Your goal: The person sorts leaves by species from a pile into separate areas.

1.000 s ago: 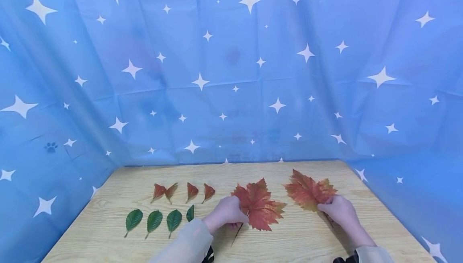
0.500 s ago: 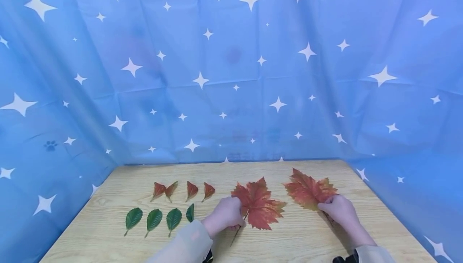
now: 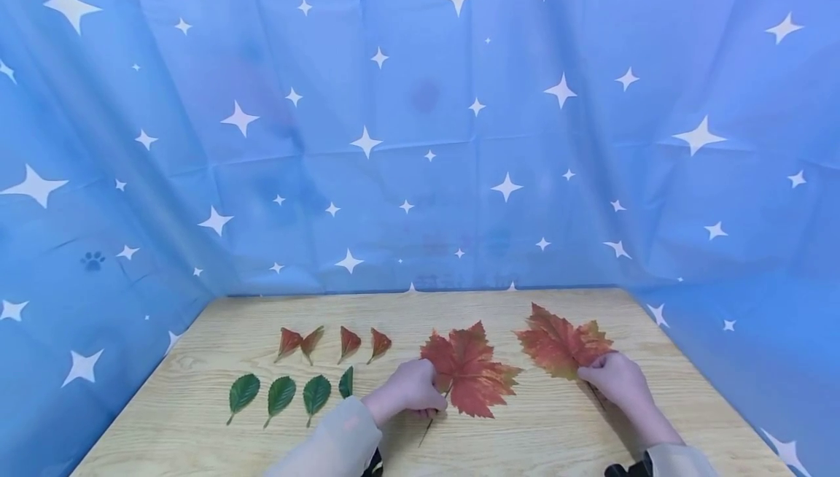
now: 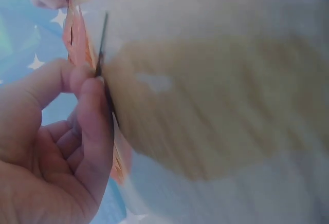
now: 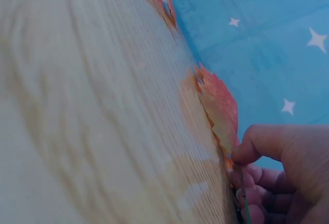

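Observation:
Two large red-orange maple leaves lie at the right half of the table. My left hand [image 3: 413, 388] pinches the dark stem [image 4: 102, 62] of the nearer-centre maple leaf [image 3: 471, 375] between thumb and forefinger. Its blade spreads flat to the right of my fingers. At the far right, my right hand [image 3: 615, 378] pinches the other maple leaf [image 3: 558, 342] where blade meets stem. That leaf points up and left, with yellow-green patches near the edge. In the right wrist view the stem [image 5: 245, 203] runs down along my curled fingers.
Several small folded red leaves [image 3: 350, 343] form a row at the back left of the wooden table [image 3: 525, 440]. Nearer, several green leaves [image 3: 281, 395] lie in a row, the rightmost [image 3: 345, 382] close to my left sleeve. A blue starry curtain [image 3: 420, 134] surrounds the table.
My left fingers have shifted slightly on the stem of the centre maple leaf. The right hand and both leaves stay where they were; the head view has tilted a little.

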The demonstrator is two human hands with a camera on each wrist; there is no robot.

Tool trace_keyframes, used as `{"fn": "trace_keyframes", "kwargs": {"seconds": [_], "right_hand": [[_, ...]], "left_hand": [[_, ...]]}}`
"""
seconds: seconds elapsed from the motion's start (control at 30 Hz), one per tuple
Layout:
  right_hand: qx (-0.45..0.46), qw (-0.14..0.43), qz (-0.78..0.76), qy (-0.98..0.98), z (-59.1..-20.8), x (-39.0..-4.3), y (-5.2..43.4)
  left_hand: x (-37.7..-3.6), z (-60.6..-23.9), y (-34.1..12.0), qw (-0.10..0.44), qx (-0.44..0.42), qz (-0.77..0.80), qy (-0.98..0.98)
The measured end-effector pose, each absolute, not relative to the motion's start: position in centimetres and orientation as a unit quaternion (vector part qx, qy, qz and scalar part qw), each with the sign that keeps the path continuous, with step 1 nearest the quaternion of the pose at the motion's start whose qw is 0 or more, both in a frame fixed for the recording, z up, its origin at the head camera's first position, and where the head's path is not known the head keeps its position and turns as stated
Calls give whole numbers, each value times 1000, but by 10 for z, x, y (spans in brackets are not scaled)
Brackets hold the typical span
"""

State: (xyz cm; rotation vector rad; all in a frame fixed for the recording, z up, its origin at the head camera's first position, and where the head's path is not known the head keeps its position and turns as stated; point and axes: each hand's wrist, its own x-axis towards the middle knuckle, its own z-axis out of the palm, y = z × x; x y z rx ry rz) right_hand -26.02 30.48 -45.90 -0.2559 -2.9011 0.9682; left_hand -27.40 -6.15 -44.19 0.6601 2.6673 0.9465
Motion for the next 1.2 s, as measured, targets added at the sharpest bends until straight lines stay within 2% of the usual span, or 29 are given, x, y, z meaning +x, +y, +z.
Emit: {"fn": "trace_keyframes", "kwargs": {"seconds": [0.2,0.67,0.9,1.1,1.2], "right_hand": [[-82,37,312,-946,-460,-261,306],[-78,38,307,-948,-462,-262,307],[-79,39,308,-947,-460,-262,306],[-81,37,305,-948,-461,-262,306],[-82,36,310,-947,-461,-262,307]], "left_hand": [[-280,-441,-69,139,212,358,899],[-272,-439,-63,96,211,330,915],[-275,-442,-65,117,234,317,911],[-277,-438,-70,158,247,343,892],[-278,-433,-73,150,246,361,887]]}}
